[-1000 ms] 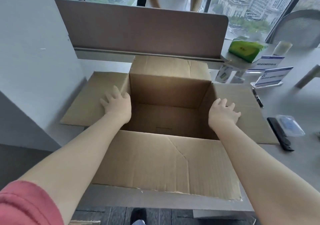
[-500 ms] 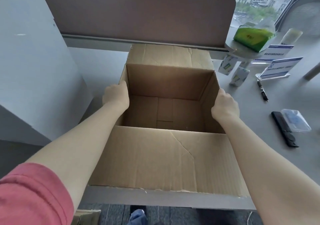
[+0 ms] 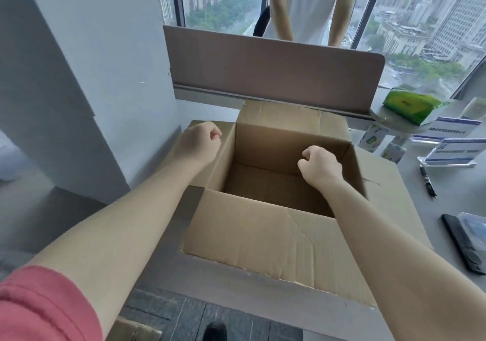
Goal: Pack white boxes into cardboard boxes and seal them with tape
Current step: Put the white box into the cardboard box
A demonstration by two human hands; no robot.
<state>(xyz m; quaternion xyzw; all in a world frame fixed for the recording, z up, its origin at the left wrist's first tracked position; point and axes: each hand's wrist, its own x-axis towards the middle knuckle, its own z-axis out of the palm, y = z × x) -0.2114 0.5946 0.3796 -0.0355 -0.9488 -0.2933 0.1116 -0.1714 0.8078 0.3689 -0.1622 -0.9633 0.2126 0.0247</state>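
Cardboard is met by curled fingers (image 3: 213, 133) on the left: the left hand (image 3: 201, 143) is closed into a loose fist over the left wall of the box (image 3: 265, 233), knuckles up, and whether the wall's edge is pinched inside it cannot be told. The fingers of the right hand (image 3: 319, 166) are likewise curled shut, thumb against forefinger, and this hand is held above the box's open mouth near the right wall; no object is seen in it. Bare forearms lead back from both hands, and a red sleeve (image 3: 39, 306) is seen at the lower left.

The box stands open on a grey desk (image 3: 447, 198), all four flaps spread. The near flap hangs toward the viewer over the desk edge, the far flap stands up against a brown divider (image 3: 263, 70), and the side flaps lie outward. Inside, only the bare brown bottom is seen; no white boxes are in it.

Left of the box a large white block (image 3: 79, 77) rises from the desk. To the right, well apart from the box, a pen (image 3: 428, 181), a black remote (image 3: 462, 246) and a clear plastic case (image 3: 474, 231) lie on the desk. Further back stand two small cartons (image 3: 373, 138), two sign holders (image 3: 452, 154) and a green packet (image 3: 410, 105). Behind the divider a person in a white shirt (image 3: 310, 4) stands before a window.
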